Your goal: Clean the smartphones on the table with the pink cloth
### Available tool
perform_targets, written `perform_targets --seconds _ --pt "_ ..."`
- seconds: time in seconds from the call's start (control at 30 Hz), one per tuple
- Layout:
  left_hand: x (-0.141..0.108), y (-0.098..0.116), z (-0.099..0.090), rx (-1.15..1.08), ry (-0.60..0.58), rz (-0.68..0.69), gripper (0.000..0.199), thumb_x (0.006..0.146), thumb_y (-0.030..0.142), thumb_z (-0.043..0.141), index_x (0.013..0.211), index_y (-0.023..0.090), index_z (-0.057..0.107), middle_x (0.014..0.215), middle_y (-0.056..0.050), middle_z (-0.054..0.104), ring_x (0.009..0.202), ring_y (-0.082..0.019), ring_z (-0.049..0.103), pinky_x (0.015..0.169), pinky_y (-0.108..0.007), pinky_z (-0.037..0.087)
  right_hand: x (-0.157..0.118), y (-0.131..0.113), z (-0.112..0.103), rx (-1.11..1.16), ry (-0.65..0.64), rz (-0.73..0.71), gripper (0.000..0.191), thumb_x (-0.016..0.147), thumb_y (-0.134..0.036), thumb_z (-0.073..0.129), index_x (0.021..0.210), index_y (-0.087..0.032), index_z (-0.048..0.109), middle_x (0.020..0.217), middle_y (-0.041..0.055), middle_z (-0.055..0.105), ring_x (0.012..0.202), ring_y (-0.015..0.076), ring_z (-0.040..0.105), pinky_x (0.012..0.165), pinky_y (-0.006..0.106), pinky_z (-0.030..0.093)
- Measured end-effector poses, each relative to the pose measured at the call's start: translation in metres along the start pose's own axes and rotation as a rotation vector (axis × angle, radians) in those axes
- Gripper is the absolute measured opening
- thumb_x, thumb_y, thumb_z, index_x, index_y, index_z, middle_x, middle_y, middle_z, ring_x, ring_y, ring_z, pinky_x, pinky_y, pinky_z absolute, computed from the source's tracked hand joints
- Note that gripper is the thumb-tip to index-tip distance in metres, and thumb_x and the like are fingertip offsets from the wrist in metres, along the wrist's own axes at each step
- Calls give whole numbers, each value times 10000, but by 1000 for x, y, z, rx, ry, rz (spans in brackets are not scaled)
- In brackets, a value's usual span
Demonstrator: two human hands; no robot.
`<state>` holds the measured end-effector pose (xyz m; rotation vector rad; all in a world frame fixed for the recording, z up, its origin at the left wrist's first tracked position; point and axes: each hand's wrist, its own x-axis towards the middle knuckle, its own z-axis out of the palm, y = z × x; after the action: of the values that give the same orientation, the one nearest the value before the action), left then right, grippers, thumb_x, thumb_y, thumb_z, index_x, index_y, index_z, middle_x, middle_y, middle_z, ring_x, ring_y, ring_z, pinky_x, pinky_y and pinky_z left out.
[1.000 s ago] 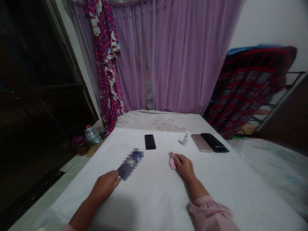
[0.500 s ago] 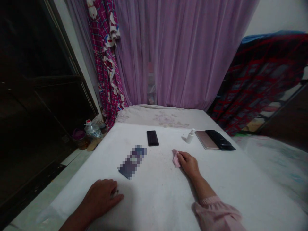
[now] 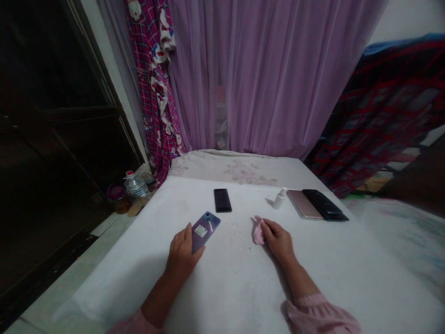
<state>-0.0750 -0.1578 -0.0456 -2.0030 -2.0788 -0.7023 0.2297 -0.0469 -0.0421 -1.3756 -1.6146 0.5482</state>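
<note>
My left hand (image 3: pixel 181 254) grips the lower end of a purple-blue smartphone (image 3: pixel 206 229), its thumb on one long side and fingers on the other. The phone's back faces up, showing camera lenses and a pale label. My right hand (image 3: pixel 279 240) pinches a crumpled pink cloth (image 3: pixel 258 230) on the white sheet. Beyond the hands a black smartphone (image 3: pixel 222 200) lies flat. A small white spray bottle (image 3: pixel 279 199) stands upright farther right.
At the right a rose-gold device (image 3: pixel 304 204) lies beside a stack of dark devices (image 3: pixel 323 204). The white sheet (image 3: pixel 239 287) covers the surface. Purple curtains (image 3: pixel 271 83) hang behind. A water bottle (image 3: pixel 136 185) stands on the floor at left.
My left hand has moved forward and right and taken hold of the purple-blue smartphone. My right hand still pinches the pink cloth in nearly the same place.
</note>
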Motion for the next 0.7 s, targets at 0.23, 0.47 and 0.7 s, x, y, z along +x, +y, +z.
perform_targets --seconds 0.23,0.47,0.7 --pt "35 47 22 -209 -157 154 798 798 393 580 1455 108 227 1317 -185 521 1191 -324 491 1004 -467 386 -1 -4 -11 71 52 43 451 824 -520 500 955 -154 729 863 104 740 699 207 667 676 323 535" --pt "46 93 43 -334 -241 227 863 789 365 611 1480 129 152 1367 -191 478 1230 -328 467 1014 -474 375 3 -8 -22 -205 -12 -125 364 887 -426 449 1004 -226 730 951 74 732 873 215 653 782 331 510" --pt "58 85 61 -340 -268 347 919 768 496 642 1477 156 167 1416 -185 457 1319 -340 403 1077 -534 309 2 1 -16 -456 30 -305 306 894 -254 447 1011 -209 726 1000 88 705 896 223 599 808 340 507"
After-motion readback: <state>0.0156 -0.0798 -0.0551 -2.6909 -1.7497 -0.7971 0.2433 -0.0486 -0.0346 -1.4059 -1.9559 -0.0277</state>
